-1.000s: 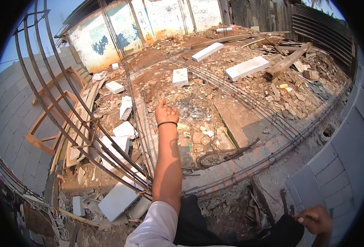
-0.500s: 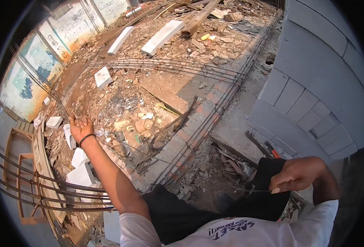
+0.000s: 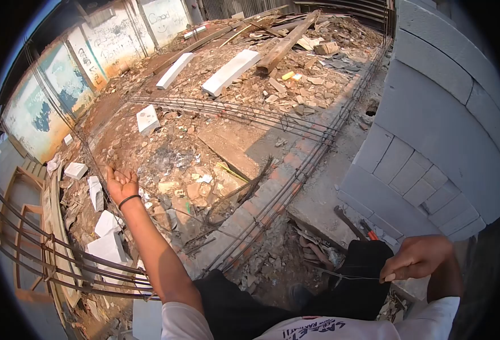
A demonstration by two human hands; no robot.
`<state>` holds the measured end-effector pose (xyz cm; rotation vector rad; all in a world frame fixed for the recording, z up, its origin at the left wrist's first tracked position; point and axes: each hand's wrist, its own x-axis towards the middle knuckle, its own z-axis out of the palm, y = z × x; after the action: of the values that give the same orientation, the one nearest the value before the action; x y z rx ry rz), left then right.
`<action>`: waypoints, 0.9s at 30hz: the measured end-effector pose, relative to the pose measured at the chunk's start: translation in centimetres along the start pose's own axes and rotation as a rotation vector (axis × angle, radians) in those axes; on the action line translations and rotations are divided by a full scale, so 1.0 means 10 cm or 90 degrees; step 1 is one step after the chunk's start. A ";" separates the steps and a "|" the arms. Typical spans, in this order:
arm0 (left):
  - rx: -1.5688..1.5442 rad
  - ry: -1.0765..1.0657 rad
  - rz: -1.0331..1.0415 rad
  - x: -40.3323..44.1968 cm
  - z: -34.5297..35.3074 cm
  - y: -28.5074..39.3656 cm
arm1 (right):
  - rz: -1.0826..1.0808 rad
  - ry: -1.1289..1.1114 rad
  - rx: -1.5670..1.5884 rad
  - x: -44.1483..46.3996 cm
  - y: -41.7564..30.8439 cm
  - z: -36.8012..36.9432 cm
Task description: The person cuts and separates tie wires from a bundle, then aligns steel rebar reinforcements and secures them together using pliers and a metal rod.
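My left hand (image 3: 122, 183) is stretched out over the rubble at the left, palm up with its fingers partly curled and apart; nothing shows in it. At the lower right, my right hand (image 3: 417, 258) pinches a thin wire (image 3: 355, 277) that trails left over my dark trousers. A tool with red handles (image 3: 368, 230) lies beside a dark metal bar (image 3: 348, 222) on the concrete near my knee. Curved rebar (image 3: 80, 263) with cross ties is below and left of my left arm.
Long rebar bundles (image 3: 250, 116) cross the rubble. White blocks (image 3: 231, 72) and a wooden beam (image 3: 288, 42) lie farther off. A grey block wall (image 3: 431, 124) stands at the right, a painted wall (image 3: 108, 45) at the back left.
The view has swung right and down since the first frame. My right hand has come nearer, and the wire at it now shows. My left hand remains stretched out.
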<state>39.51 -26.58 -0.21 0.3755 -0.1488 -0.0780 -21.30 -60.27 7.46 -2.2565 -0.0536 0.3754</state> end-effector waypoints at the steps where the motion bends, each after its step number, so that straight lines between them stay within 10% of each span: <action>1: 0.002 -0.011 -0.013 0.09 -0.13 0.02 | -0.089 -0.078 0.166 -0.04 -0.02 -0.04; 2: 0.040 0.029 -0.005 0.05 -0.13 -0.04 | -0.093 -0.082 0.168 -0.09 0.03 0.00; 4: 0.041 0.017 -0.019 0.01 -0.09 -0.13 | 0.085 0.547 0.342 -0.19 0.13 0.12; 5: 0.038 0.002 -0.037 -0.03 -0.01 -0.17 | 0.079 0.543 0.341 -0.09 0.16 0.10; 7: 0.045 -0.002 -0.016 -0.10 0.13 -0.22 | 0.169 0.684 -0.289 0.23 0.31 0.03; 9: 0.035 -0.011 -0.024 -0.15 0.19 -0.21 | 0.064 0.635 -0.501 0.25 0.37 0.07; 11: 0.075 0.040 0.016 -0.14 0.14 -0.19 | 0.008 0.036 -0.062 0.09 0.30 0.04; 12: 0.047 0.059 0.009 -0.02 -0.02 -0.18 | 0.001 0.027 -0.068 -0.01 0.24 0.00; 15: 0.014 0.098 -0.031 0.03 -0.13 -0.16 | -0.160 0.141 0.210 -0.11 0.18 -0.01; 17: 0.026 0.086 -0.041 -0.02 -0.05 -0.20 | 0.152 0.671 -0.086 0.01 0.25 0.03; 23: 0.090 0.056 -0.009 -0.06 -0.06 -0.20 | 0.085 0.103 -0.065 -0.05 0.17 0.02; 25: 0.106 0.025 -0.036 0.04 -0.27 -0.19 | -0.082 0.396 0.181 -0.27 0.35 0.12; 27: 0.078 0.008 -0.075 0.02 -0.27 -0.22 | 0.052 0.604 0.304 -0.13 0.37 0.15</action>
<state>40.07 -27.66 -3.44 0.5062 -0.1185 -0.1840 -23.29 -61.83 4.13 -1.7579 0.5591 -0.6032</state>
